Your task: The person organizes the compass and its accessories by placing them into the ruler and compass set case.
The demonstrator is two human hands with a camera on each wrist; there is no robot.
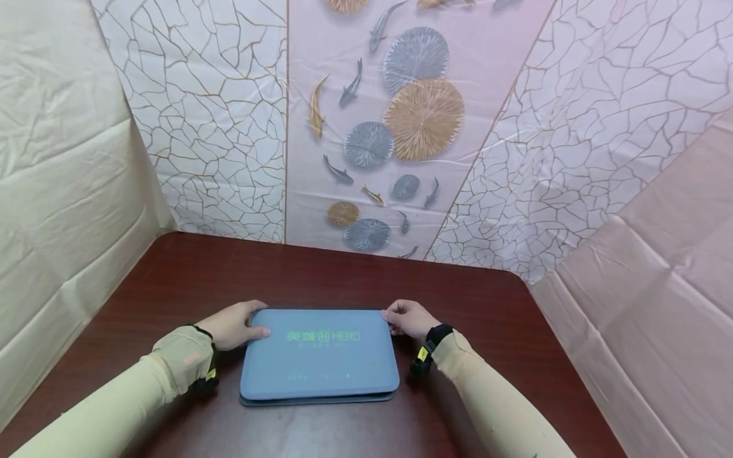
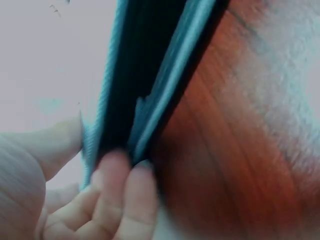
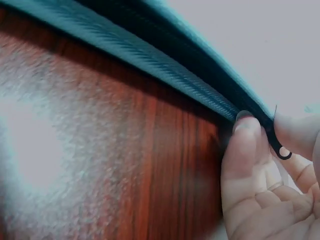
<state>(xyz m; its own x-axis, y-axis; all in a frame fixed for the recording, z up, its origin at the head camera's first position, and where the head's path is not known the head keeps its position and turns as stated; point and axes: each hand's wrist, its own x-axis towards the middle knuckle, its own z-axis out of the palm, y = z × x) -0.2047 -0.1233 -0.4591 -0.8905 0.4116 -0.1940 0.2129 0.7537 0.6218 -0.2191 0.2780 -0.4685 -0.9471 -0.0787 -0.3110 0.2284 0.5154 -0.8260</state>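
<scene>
A flat blue-grey zippered case (image 1: 319,362) with green lettering, including "HERO", lies on the table, its lid slightly raised along the near edge. At its far left corner my left hand (image 1: 233,326) grips the edge, thumb on top. In the left wrist view, the fingers (image 2: 137,192) reach to the gap between lid and base. My right hand (image 1: 411,319) is at the far right corner. The right wrist view shows it pinching the zipper there, with a black zipper pull (image 3: 283,150) between thumb and fingers. The zipper's teeth (image 3: 165,82) are parted along the side.
A dark red-brown wooden table (image 1: 217,270) carries the case. Behind it hangs a patterned cloth (image 1: 366,191) with fish and round leaf shapes. Pale cloth walls (image 1: 69,210) flank both sides. Each wrist wears a black strap (image 1: 439,332).
</scene>
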